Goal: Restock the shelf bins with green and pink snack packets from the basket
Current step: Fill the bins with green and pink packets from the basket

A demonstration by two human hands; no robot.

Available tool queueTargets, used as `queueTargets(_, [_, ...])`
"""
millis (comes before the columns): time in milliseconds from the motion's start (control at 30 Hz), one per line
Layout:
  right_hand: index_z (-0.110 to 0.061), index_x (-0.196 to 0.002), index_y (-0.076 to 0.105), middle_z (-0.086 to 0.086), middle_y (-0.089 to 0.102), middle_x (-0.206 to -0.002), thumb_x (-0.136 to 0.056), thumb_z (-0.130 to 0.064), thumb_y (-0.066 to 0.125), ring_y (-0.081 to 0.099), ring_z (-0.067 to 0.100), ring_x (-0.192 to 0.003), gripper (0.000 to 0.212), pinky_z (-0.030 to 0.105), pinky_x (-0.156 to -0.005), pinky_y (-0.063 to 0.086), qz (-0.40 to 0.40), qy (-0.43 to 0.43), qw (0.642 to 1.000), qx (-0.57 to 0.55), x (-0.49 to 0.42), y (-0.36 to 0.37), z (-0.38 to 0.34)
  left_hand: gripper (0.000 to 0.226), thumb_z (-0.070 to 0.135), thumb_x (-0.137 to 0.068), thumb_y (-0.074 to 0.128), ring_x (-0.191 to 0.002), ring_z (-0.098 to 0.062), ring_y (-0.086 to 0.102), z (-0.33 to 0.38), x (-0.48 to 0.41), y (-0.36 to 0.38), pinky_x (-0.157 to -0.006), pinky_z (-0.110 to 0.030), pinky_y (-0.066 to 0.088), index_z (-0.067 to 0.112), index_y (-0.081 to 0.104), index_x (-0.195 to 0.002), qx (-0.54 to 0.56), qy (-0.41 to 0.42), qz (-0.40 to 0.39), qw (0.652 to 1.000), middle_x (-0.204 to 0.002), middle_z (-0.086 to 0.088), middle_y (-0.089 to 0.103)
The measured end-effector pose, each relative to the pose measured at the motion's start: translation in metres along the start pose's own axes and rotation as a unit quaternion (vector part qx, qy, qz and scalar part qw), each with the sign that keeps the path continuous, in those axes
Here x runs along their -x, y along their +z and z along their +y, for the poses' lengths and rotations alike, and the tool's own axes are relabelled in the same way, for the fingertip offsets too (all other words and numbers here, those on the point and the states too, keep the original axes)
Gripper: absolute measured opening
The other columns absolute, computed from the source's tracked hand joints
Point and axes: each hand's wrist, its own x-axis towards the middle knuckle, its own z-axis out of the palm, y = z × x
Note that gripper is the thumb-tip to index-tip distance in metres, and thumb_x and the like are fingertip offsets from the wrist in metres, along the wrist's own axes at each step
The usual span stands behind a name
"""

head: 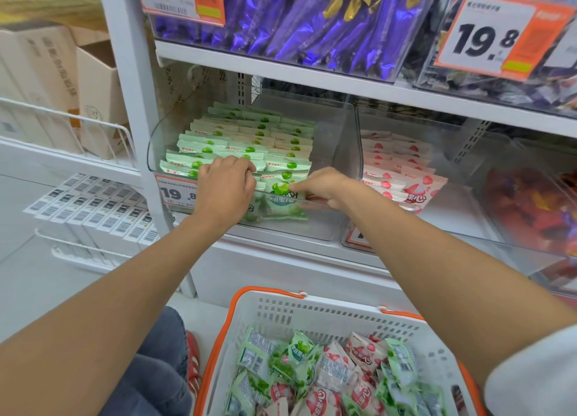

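So the row won't tip, it seems, the left hand (pixel 226 181) curls fingers over the green packets (pixel 249 134) in the bin (pixel 348 141) while the right hand (pixel 321 186) pinches the front packet (pixel 282 197) beside them.

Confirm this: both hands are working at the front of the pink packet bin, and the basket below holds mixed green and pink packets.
Wrong bin: the left hand and right hand are at the front of the green packet bin, as the head view shows; the basket below does hold mixed green and pink packets.
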Motion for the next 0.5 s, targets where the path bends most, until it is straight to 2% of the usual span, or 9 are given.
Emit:
queueTargets(100, [-0.002,-0.119,0.053,0.007,0.049,-0.115,-0.079,-0.012,0.079,0.058,0.025,-0.101,0.048,0.037,-0.066,0.06,-0.034,0.028,0.999,0.014,0.0099,0.0,-0.0018,0.031,0.021,-0.099,0.038,-0.109,-0.024,0.051,0.0002,0.0001,-0.0003,-0.094,-0.04,0.031,0.019,0.063,-0.117,0.001,0.002,-0.001,1.0,-0.116,0.0,0.065])
queueTargets(233, [0.001,-0.13,0.048,0.013,0.05,-0.136,-0.076,-0.014,0.082,0.055,0.031,-0.117,0.065,0.038,-0.075,0.059,0.018,0.014,1.0,0.01,0.0098,-0.0015,-0.0017,0.032,0.021,-0.1,0.037,-0.11,-0.024,0.051,-0.0004,0.0003,-0.0007,-0.095,-0.04,0.031,0.018,0.063,-0.118,0.002,0.004,-0.003,1.0,-0.117,-0.001,0.064])
queueTargets(367, [0.001,-0.129,0.048,0.01,0.057,-0.126,-0.076,-0.026,0.083,0.055,0.024,-0.109,0.069,0.029,-0.077,0.043,0.058,-0.018,0.997,0.039,0.0037,-0.0042,0.0022,0.031,0.021,-0.1,0.037,-0.111,-0.023,0.051,0.0005,-0.0001,-0.0011,-0.096,-0.04,0.03,0.019,0.062,-0.119,0.005,0.003,-0.006,1.0,-0.119,0.0,0.064])
queueTargets(433, [0.001,-0.128,0.048,0.009,0.056,-0.121,-0.077,-0.029,0.082,0.052,0.023,-0.102,0.068,0.03,-0.077,0.042,0.061,-0.038,0.996,0.06,0.0042,-0.0028,0.0014,0.031,0.021,-0.1,0.038,-0.112,-0.023,0.051,0.0005,-0.0005,-0.0009,-0.096,-0.04,0.03,0.019,0.063,-0.119,0.006,0.004,-0.004,1.0,-0.119,0.0,0.064])
queueTargets(500, [0.002,-0.131,0.045,0.01,0.054,-0.118,-0.081,-0.034,0.078,0.051,0.024,-0.101,0.07,0.03,-0.078,0.042,0.06,-0.048,0.988,0.132,0.0051,0.001,-0.0005,0.031,0.021,-0.099,0.038,-0.111,-0.023,0.051,0.0007,-0.0009,-0.0003,-0.096,-0.04,0.031,0.02,0.063,-0.118,0.005,0.004,0.0,1.0,-0.119,0.0,0.064])
